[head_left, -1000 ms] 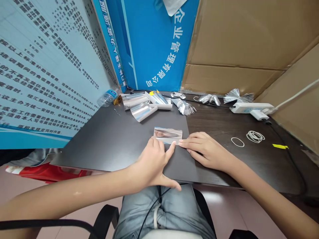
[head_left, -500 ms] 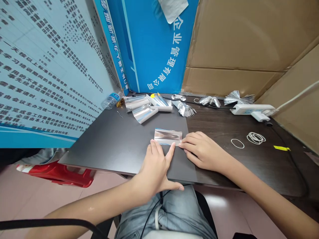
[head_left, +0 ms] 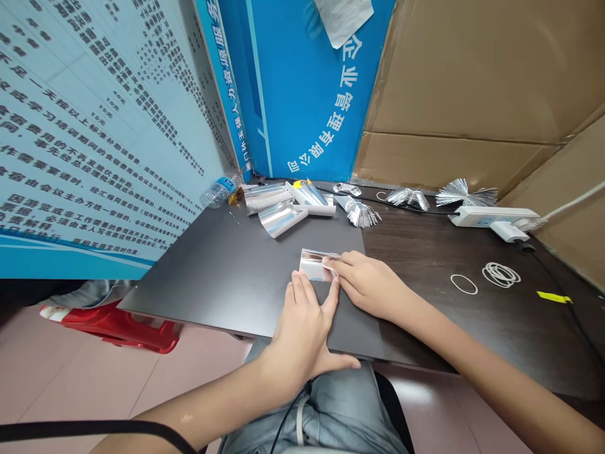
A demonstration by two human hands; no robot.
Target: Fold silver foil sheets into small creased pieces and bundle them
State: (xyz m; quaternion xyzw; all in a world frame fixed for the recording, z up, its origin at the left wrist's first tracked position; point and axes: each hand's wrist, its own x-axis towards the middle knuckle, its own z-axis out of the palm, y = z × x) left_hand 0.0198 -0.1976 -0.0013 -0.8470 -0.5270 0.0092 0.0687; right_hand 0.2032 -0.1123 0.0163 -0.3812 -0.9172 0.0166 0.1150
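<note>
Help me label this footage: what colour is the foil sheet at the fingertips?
Shiny silver; the foil sheet shows best in the head view.

The right grip (head_left: pixel 371 284) hid the right end of the silver foil (head_left: pixel 312 266) from where I stood; the top edge of view cut off the white paper (head_left: pixel 344 20), and the smallest print on the wall poster (head_left: pixel 70 126) blurred beyond reading.

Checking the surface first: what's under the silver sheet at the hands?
Grey board shows around the silver sheet, so that likely lies beneath. Anything directly under it is covered; the right hand also hides its right end.
</note>
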